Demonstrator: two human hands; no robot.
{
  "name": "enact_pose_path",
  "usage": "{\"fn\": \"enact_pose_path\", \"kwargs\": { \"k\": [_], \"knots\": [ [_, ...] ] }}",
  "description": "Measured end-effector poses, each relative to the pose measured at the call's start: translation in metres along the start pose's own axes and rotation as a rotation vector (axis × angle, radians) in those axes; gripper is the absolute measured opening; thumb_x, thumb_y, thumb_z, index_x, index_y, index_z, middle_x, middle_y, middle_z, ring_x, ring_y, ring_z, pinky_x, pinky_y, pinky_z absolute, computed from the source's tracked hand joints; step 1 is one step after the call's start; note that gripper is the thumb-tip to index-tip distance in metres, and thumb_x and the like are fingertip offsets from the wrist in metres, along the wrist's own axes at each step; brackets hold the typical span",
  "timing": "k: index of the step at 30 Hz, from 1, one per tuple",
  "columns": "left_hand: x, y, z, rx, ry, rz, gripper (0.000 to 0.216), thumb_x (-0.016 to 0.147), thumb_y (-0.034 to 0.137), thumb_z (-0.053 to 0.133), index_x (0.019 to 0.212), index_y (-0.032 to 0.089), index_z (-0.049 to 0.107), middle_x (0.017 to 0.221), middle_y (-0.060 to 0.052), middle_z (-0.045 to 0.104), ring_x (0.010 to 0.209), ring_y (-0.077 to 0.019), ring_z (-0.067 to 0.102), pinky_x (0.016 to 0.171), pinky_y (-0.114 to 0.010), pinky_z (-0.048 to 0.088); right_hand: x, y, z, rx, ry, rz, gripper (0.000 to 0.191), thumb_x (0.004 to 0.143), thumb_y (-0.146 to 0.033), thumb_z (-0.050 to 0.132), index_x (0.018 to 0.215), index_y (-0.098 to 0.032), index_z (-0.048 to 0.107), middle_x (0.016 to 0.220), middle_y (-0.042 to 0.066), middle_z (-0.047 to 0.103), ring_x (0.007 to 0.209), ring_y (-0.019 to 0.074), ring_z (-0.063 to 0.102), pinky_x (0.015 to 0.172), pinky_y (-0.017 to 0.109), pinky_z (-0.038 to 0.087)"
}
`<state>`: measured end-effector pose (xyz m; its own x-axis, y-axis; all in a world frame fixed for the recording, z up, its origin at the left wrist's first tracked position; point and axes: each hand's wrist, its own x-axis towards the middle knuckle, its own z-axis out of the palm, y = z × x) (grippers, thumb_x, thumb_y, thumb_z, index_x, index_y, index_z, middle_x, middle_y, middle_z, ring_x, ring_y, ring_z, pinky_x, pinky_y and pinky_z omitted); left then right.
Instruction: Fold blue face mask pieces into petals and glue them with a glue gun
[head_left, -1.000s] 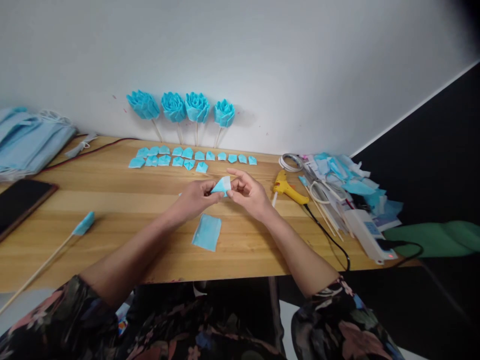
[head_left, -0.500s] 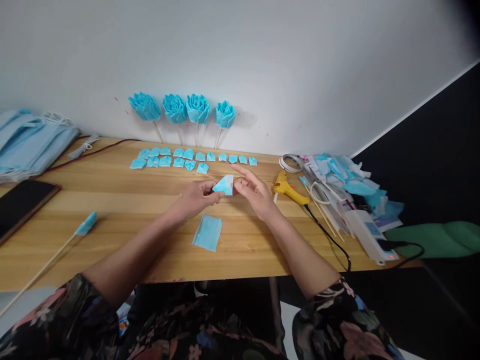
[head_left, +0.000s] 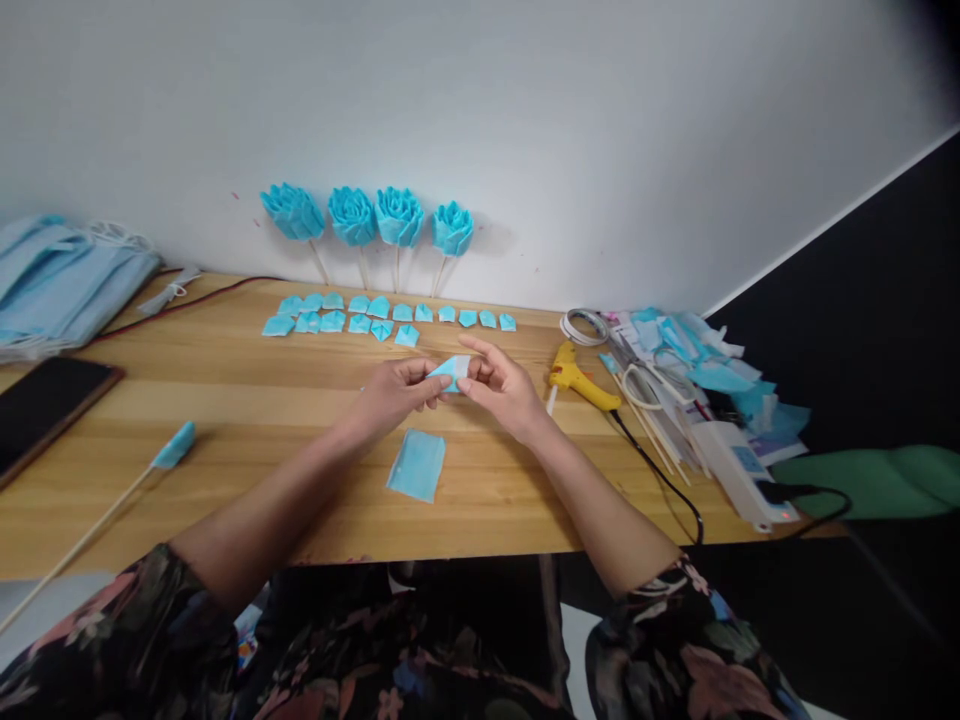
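Between my two hands, above the table, is a small folded piece of blue mask fabric point(head_left: 453, 372) with a whitish part on its right side. My left hand point(head_left: 405, 388) pinches its left corner between thumb and fingers. On the right edge, my right hand point(head_left: 504, 388) grips it with the thumb in front and its index finger stretched out. Just below the hands a flat blue fabric square point(head_left: 417, 466) lies on the wood. Beyond them, folded blue petals point(head_left: 331, 321) lie in two rows.
Several blue fabric flowers point(head_left: 351, 217) on sticks lean against the wall. To the right are a yellow glue gun point(head_left: 581, 378), scissors point(head_left: 643, 386), a power strip point(head_left: 739, 470) and fabric scraps point(head_left: 712, 365). Left are masks point(head_left: 67, 280), a phone point(head_left: 52, 405) and a blue-tipped stick point(head_left: 112, 508).
My right thumb has come down onto the front of the folded piece, and its fingers have closed on the right edge. The left hand still holds the other corner.
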<state>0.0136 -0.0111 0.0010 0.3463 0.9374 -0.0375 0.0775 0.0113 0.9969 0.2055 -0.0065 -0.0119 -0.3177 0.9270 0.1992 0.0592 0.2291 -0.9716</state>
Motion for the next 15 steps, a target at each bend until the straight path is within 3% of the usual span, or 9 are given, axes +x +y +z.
{"fn": "enact_pose_path", "kwargs": {
  "k": [8, 15],
  "knots": [
    [-0.0007, 0.0027, 0.0017, -0.078, 0.013, -0.103, 0.027, 0.073, 0.040, 0.071, 0.068, 0.016, 0.060, 0.063, 0.001, 0.062, 0.054, -0.0083, 0.051, 0.058, -0.024, 0.042, -0.0021, -0.0053, -0.0071, 0.030, 0.119, 0.055, 0.035, 0.085, -0.043, 0.064, 0.113, -0.024, 0.069, 0.092, 0.002, 0.068, 0.084, 0.0151, 0.060, 0.080, 0.031, 0.050],
    [-0.0012, 0.0021, 0.0015, -0.070, -0.012, -0.085, 0.028, 0.074, 0.041, 0.071, 0.068, 0.016, 0.060, 0.063, 0.000, 0.062, 0.055, -0.0083, 0.051, 0.058, -0.024, 0.042, -0.0013, -0.0077, -0.0016, 0.064, 0.121, 0.093, 0.026, 0.079, -0.043, 0.070, 0.091, -0.021, 0.073, 0.082, 0.001, 0.068, 0.075, 0.0137, 0.060, 0.074, 0.028, 0.049]
  ]
}}
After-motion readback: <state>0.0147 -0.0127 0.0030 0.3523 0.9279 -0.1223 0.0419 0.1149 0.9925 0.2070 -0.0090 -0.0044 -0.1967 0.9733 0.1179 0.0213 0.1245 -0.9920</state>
